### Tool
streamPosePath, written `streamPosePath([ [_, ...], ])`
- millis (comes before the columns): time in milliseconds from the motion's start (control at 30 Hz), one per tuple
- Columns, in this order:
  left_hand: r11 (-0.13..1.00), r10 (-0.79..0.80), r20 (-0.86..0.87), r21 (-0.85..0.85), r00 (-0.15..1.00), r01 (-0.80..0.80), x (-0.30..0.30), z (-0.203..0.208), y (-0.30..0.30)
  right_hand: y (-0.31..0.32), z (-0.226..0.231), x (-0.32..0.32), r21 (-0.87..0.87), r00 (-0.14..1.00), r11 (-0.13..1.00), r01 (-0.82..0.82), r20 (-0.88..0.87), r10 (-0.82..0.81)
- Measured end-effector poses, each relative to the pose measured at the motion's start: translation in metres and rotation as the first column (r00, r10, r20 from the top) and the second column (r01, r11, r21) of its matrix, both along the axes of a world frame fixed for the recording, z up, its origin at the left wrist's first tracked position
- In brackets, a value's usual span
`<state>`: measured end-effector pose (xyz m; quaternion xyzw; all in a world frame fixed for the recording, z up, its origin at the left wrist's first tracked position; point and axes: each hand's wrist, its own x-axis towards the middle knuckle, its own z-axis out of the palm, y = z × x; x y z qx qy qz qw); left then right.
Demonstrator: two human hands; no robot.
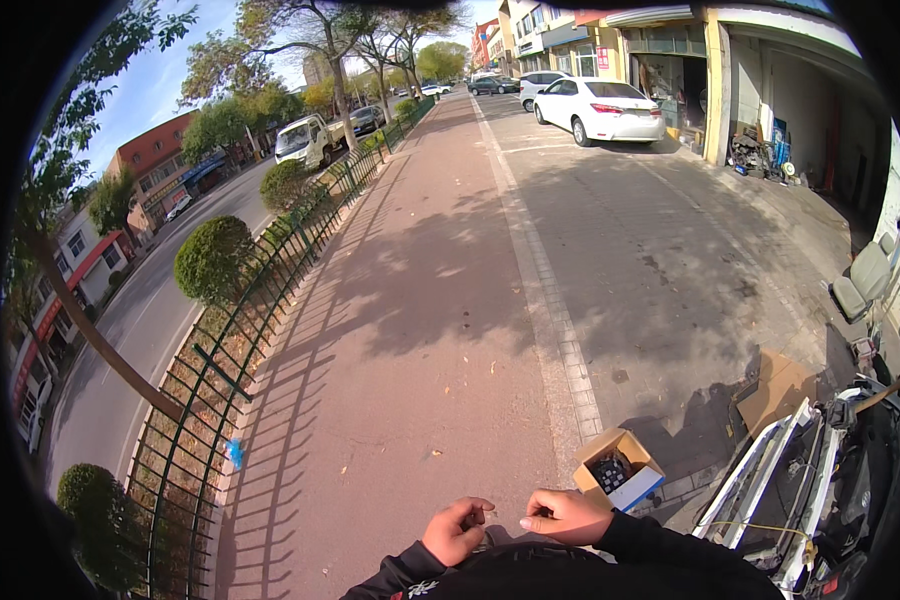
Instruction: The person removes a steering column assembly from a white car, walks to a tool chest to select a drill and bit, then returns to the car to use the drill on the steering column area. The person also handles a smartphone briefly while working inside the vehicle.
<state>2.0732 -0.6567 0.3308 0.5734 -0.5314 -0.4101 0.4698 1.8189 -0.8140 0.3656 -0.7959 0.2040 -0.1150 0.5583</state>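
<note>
My left hand (457, 530) is at the bottom middle, above the reddish pavement (410, 420). Its fingers are loosely curled in, and I see nothing held in them. Just to its right is my right hand (567, 517), closed, with the thumb pointing toward the left hand. No object sticks out of it, though its palm side is hidden. A small gap separates the two hands. Beyond my right hand stands an open cardboard box (592, 492) with a dark, partly checkered thing (613, 470) inside.
A green metal fence (270, 290) with round bushes (215, 258) runs along the left. White and black car parts (770, 480) and flattened cardboard (773, 388) lie at the lower right, near a car seat (863, 280). A white car (600, 108) is parked ahead.
</note>
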Motion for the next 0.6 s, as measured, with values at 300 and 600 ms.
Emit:
streamPosePath([
  [300,0.823,-0.408,0.086,0.466,0.909,0.326,0.122,-0.079,-0.406,-0.353,-0.097,0.081,0.028,0.866,0.949,0.315,-0.417,-0.276],
  [600,0.520,-0.849,0.169,0.435,0.501,0.735,0.069,-0.060,-0.882,-0.652,-0.151,0.014,0.265,0.781,0.758,0.596,-0.411,-0.471],
])
